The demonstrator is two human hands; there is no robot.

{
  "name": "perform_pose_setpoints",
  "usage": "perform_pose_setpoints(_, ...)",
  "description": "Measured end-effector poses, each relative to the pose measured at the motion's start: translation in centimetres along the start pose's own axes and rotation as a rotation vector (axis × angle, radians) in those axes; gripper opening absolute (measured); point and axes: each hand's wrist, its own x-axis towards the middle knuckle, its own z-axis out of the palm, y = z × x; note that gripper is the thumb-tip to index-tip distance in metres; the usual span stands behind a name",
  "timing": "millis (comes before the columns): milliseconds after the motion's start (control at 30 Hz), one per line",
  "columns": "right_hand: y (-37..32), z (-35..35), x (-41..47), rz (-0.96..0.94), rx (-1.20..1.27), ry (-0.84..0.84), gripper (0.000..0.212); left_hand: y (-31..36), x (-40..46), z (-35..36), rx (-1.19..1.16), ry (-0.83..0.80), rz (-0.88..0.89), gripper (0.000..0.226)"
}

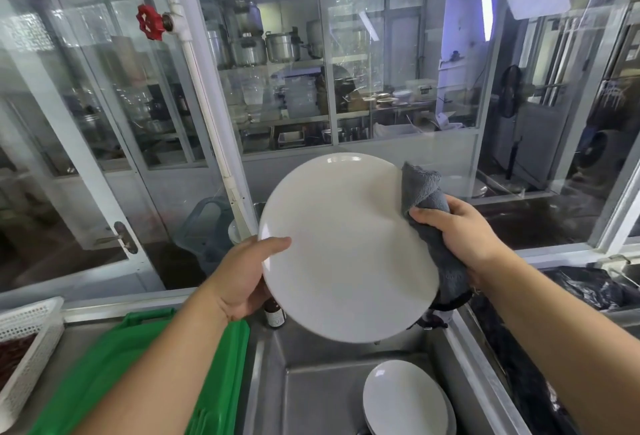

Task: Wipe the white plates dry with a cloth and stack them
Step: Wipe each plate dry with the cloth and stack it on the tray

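Two bare forearms up close: left hand (242,278) grips one white plate (346,247) by its rim, held over the sink (311,382). Right hand (460,230) clutches one grey cloth (424,192) against the plate's edge. At least two more plates (405,400) stacked in the sink.

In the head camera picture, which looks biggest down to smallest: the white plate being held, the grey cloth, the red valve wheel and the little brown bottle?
1. Held white plate, by far the largest.
2. Grey cloth, partly hidden behind the plate.
3. Red valve wheel.
4. Brown bottle, mostly hidden.
The wheel sits farther away, so the last two are uncertain.
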Motion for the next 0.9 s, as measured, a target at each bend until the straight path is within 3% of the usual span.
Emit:
perform_pose_setpoints(133,-0.2,-0.2,0.3,0.014,-0.016,-0.003,0.012,0.4,-0.2,0.3,0.077,-0.012,0.052,0.02)
perform_pose_setpoints(267,0.0,0.1,0.1,-0.032,-0.03,0.072,0.019,-0.6,-0.5,1.1,0.081,0.087,0.114,0.018)
perform_pose_setpoints(467,2.0,0.4,-0.3,-0.153,-0.575,0.276,0.036,-2.8,-0.6,2.3,0.074,0.188,0.171,0.016)
perform_pose_setpoints(567,3.5,1.0,-1.3,-0.267,-0.706,0.223,0.061,-3.6,-0.4,3.4,0.017,0.243,0.187,0.017)
perform_pose_setpoints(633,4.9,1.7,-2.1,-0.327,-0.937,0.18,0.068,-4.1,-0.2,4.0,-0.01,0.289,0.181,0.015)
perform_pose_setpoints(800,7.1,3.0,-4.2,-0.317,-1.244,0.14,0.067,-5.3,-0.2,4.9,-0.006,0.308,0.171,0.013)
perform_pose_setpoints(900,8.3,4.0,-6.1,-0.362,-1.338,0.011,0.068,-6.2,-0.3,5.5,-0.017,0.326,0.162,0.015)
